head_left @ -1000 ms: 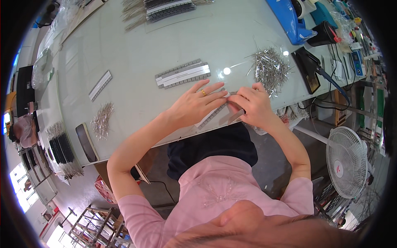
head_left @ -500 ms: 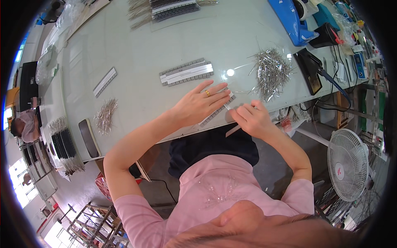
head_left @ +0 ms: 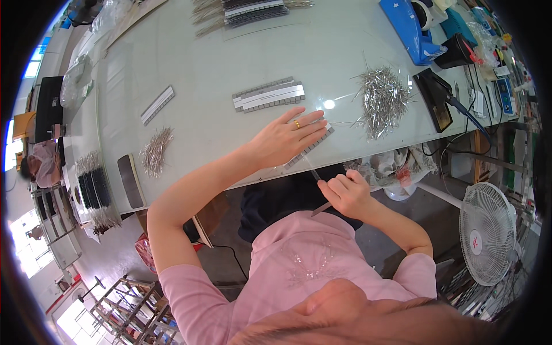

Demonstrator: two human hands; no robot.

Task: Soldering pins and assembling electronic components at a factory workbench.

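My left hand (head_left: 287, 138) lies flat with its fingers stretched out, a ring on one of them. It presses on a narrow grey strip (head_left: 324, 137) with a segmented edge at the table's near edge, and hides much of it. Just off the edge, my right hand (head_left: 348, 194) is closed. From its pinch a thin translucent strip (head_left: 312, 168) runs up toward the grey strip under my left hand. Below its fingers juts the end of a slim flat tool (head_left: 321, 210); the rest is hidden. Beyond my left hand lie more segmented strips (head_left: 268, 95) side by side.
Loose silvery wire pieces (head_left: 384, 103) lie right, with a smaller bunch (head_left: 156, 152) left. Another strip (head_left: 157, 105), a phone-like slab (head_left: 131, 181) and bundled wired strips (head_left: 256, 12) are on the table. A blue tape dispenser (head_left: 411, 31), dark stand (head_left: 434, 100) and fan (head_left: 487, 233) are at right.
My right hand has moved down toward me, away from the table edge, and more of the translucent strip shows. My left hand stays on the grey strip. The view has shifted slightly.
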